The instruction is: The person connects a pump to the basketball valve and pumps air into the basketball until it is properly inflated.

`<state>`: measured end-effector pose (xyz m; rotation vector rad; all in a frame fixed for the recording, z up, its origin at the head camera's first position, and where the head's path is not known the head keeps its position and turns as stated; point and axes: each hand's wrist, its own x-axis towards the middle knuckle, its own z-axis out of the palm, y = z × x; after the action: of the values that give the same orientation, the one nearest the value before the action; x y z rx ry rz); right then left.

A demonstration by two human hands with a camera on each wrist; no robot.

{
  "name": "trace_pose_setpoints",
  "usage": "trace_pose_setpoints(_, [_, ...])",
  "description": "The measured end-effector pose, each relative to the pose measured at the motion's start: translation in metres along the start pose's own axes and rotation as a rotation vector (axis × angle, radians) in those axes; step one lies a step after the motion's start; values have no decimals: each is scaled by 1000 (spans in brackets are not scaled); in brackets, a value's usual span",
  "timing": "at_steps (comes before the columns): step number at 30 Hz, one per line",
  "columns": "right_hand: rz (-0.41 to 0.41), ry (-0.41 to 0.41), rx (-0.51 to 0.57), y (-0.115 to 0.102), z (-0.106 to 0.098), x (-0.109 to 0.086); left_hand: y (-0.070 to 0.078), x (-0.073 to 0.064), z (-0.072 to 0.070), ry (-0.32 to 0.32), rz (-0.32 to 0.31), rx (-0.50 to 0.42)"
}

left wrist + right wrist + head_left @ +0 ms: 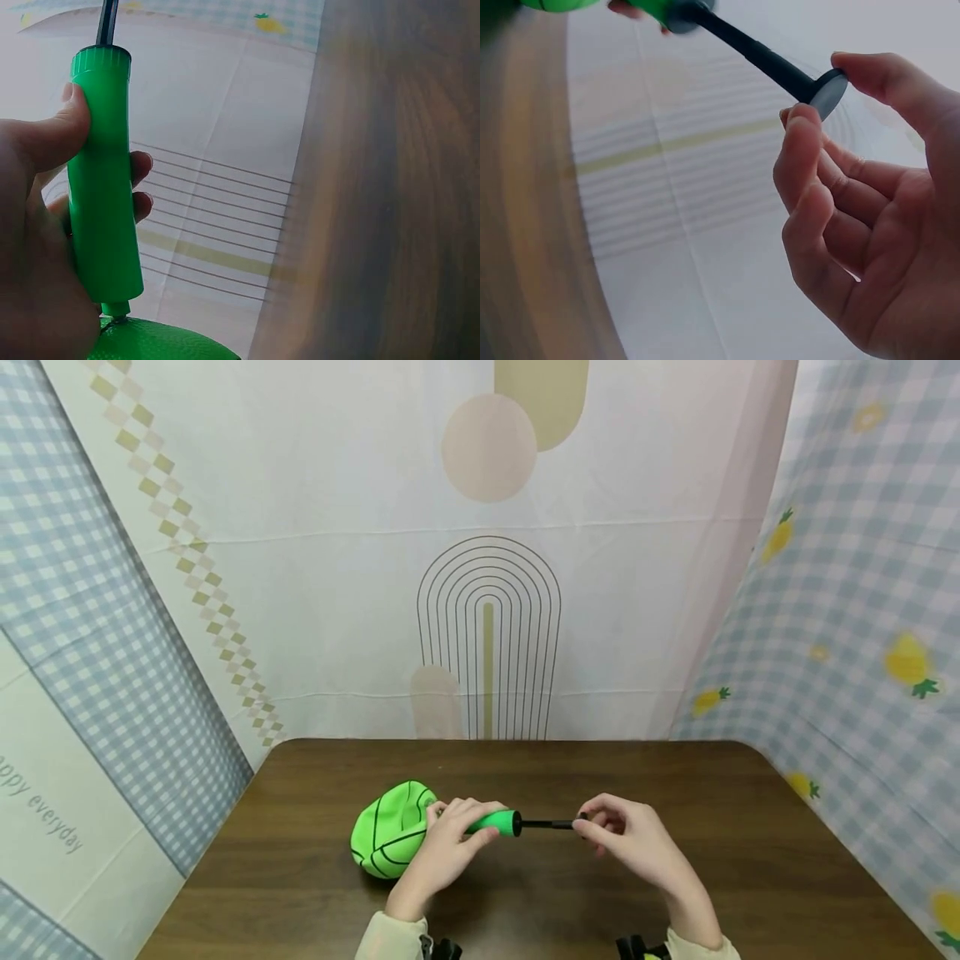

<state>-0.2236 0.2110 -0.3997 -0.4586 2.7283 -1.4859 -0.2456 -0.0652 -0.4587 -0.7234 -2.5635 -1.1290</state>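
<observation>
A crumpled, partly deflated green ball (390,833) with black lines lies at the left of the table. My left hand (444,850) grips the green barrel of a small hand pump (106,180), thumb on one side and fingertips showing on the other. In the left wrist view the pump's narrow end meets the ball's surface. Its black rod (546,824) is drawn out to the right. At the rod's end, my right hand (637,842) pinches the round black handle (830,94) between thumb and fingers.
The brown wooden table (750,860) lies under both hands. Behind it hangs a pale patterned cloth (360,610). Checked cloth (847,610) with yellow fruit prints borders the right side, and blue checked cloth (97,568) the left.
</observation>
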Motion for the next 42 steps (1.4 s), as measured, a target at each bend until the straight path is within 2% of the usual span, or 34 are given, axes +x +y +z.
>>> trace_pose_setpoints(6, [48,71,12,4,-16,-7,-2,0,-4,13,-18,-8])
trace_pose_setpoints(13, [-80,27,-16,6,-15,-8,-4,-2,-3,45,-27,28])
trace_pose_setpoints(18, [-118,-11,-9,5,-5,-5,-3,-4,-1,48,-35,46])
trace_pose_setpoints(25, [-91,-73,-18,3,12,4,-1,-3,2,31,-22,67])
trace_pose_setpoints(34, [-112,-133,79,3,32,12,2,-2,8,47,14,110])
trace_pose_setpoints(42, [-164,-71,121,0,50,16,6,0,11,66,27,60])
